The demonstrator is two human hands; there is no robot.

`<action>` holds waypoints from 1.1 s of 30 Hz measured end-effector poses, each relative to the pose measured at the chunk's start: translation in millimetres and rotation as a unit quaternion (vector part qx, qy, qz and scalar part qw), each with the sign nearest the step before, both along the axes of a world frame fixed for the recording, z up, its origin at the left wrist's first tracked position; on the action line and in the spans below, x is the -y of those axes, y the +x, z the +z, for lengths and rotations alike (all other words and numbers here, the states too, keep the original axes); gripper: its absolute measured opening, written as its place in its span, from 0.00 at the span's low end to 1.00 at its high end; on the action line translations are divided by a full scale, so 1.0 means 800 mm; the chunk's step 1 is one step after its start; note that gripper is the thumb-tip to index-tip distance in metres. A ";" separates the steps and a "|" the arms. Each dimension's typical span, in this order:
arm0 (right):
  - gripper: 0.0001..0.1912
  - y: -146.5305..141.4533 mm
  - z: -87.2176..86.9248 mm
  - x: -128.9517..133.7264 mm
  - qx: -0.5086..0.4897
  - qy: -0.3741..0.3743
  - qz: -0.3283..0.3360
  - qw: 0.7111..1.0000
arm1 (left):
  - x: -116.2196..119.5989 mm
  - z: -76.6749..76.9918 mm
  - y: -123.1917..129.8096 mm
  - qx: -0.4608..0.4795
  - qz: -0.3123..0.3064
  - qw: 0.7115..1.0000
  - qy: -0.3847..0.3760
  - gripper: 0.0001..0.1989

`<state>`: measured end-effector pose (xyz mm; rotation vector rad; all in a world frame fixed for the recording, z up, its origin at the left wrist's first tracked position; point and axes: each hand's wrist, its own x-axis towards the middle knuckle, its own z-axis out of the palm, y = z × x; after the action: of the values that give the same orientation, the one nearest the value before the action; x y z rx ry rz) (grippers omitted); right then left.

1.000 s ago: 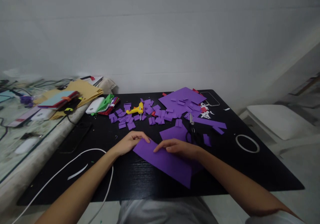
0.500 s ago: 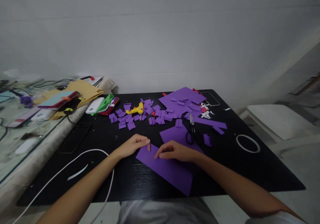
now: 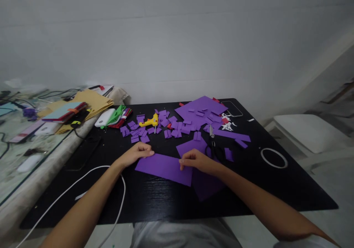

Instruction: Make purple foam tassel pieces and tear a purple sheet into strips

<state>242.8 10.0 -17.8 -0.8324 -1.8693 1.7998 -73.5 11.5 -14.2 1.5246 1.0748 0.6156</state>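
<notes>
A strip of purple paper [image 3: 163, 166] lies nearly level across the front of the black table, its face towards me. My left hand [image 3: 135, 154] pinches its upper left edge, thumb on top. At the upper right edge my right hand [image 3: 196, 161] grips the same strip between thumb and curled fingers. Another purple sheet [image 3: 204, 187] lies beneath, partly hidden by the strip and my right forearm. Behind my right hand are black-handled scissors [image 3: 212, 141], blades pointing away from me, partly over the purple sheet.
Beyond my hands, small folded purple pieces [image 3: 141, 131] surround a yellow glue gun [image 3: 149, 121]. A large purple sheet [image 3: 203, 106] and white scraps [image 3: 227, 124] lie at the back right. A roll of tape [image 3: 273, 158] rests right. A white cable [image 3: 123, 200] loops by my left forearm.
The purple strip has turned from a steep slant to nearly level and moved left. My left hand has shifted left along with it, and my right hand has closed on its upper right edge.
</notes>
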 end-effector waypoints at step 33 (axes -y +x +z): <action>0.12 -0.020 -0.017 0.015 0.049 0.042 -0.060 0.996 | 0.025 0.000 0.060 -0.049 -0.170 0.983 0.039 0.13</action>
<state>226.6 -1.8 -31.6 -0.9970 -1.8984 1.6245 -25.1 -8.7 -14.3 1.7724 0.8430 0.3509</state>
